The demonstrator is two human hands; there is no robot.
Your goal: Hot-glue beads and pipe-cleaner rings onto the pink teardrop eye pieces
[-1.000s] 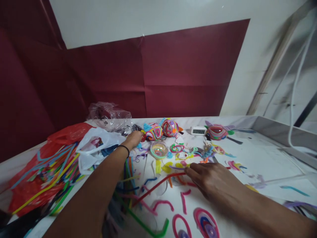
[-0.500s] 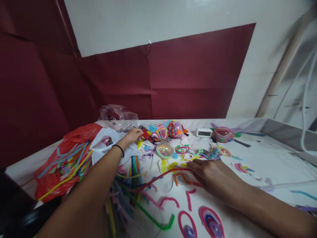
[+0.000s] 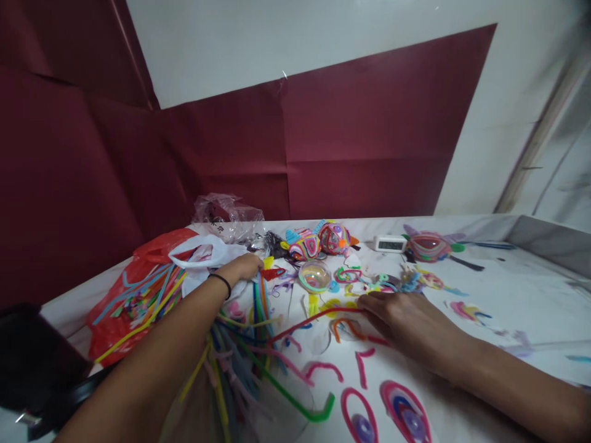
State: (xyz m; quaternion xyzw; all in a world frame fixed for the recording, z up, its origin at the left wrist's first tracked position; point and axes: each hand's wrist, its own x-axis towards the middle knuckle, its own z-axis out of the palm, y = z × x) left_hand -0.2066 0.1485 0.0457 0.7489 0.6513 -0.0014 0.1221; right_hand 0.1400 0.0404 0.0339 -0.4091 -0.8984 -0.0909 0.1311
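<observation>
My left hand (image 3: 242,268) reaches out over a white plastic bag (image 3: 203,253). Its fingers are curled round a small red and yellow thing (image 3: 272,269) that I cannot name. My right hand (image 3: 401,317) lies palm down on the white table (image 3: 512,295). Its fingertips pinch the end of a long red pipe cleaner (image 3: 305,321), which arcs left toward a heap of coloured pipe cleaners (image 3: 240,351). A clear plastic dome (image 3: 314,277) sits between the two hands.
A red bag of pipe cleaners (image 3: 138,289) lies at the left, a clear bag (image 3: 226,212) behind it. Two decorated balls (image 3: 318,241), a white clock (image 3: 390,243) and a decorated dome (image 3: 427,246) line the back. A green pipe cleaner (image 3: 300,407) and pink loops (image 3: 404,418) lie nearest me.
My left hand has drawn back from the decorated balls toward the white bag, bringing the red and yellow thing with it. The right hand stays on the red pipe cleaner. The view has swung left.
</observation>
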